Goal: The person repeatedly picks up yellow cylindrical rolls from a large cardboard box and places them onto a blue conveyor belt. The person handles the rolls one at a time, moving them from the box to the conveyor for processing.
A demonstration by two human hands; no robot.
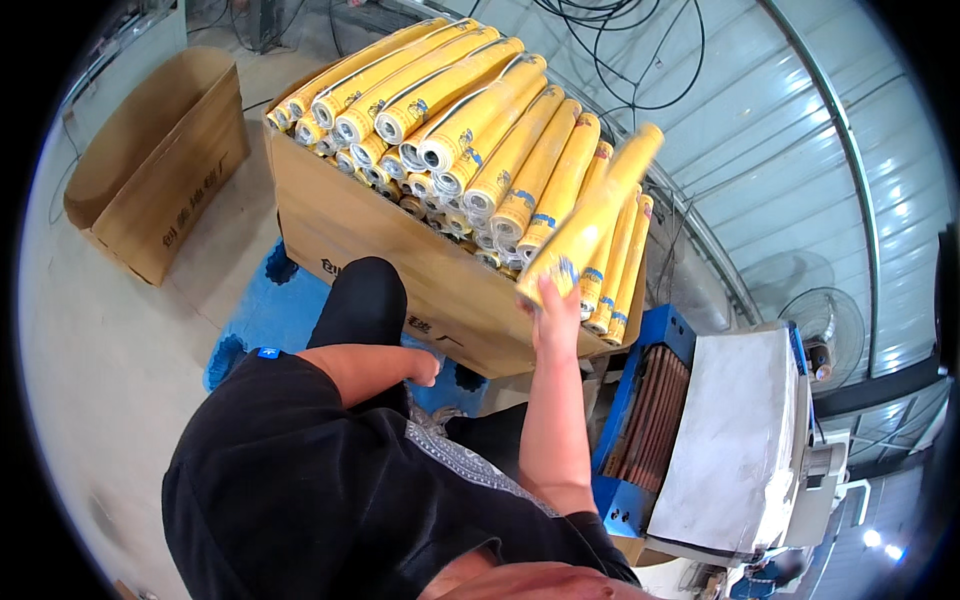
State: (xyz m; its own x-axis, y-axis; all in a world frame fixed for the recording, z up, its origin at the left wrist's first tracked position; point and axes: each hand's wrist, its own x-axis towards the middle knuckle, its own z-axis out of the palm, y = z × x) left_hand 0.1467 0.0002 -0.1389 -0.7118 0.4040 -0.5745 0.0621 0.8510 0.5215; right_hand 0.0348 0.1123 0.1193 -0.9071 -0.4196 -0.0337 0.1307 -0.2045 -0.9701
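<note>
My right hand (556,302) is closed round the lower end of a yellow wrapped roll (598,218). That roll tilts up and to the right above the others, and its upper end is blurred. Beneath it, a large brown cardboard box (385,262) is stacked high with yellow rolls (505,125) in clear plastic film, their round ends facing me. My left hand (425,367) is curled beside my raised knee, close to the box's front wall. Nothing shows in it, though its fingers are partly hidden.
The box stands on a blue plastic pallet (262,300). An open cardboard box (165,180) is on the floor at the left. To the right sits a blue-framed machine with brown rollers (650,415) and a white top (715,440). A fan (822,330) stands behind it, and black cables (640,50) hang on the wall.
</note>
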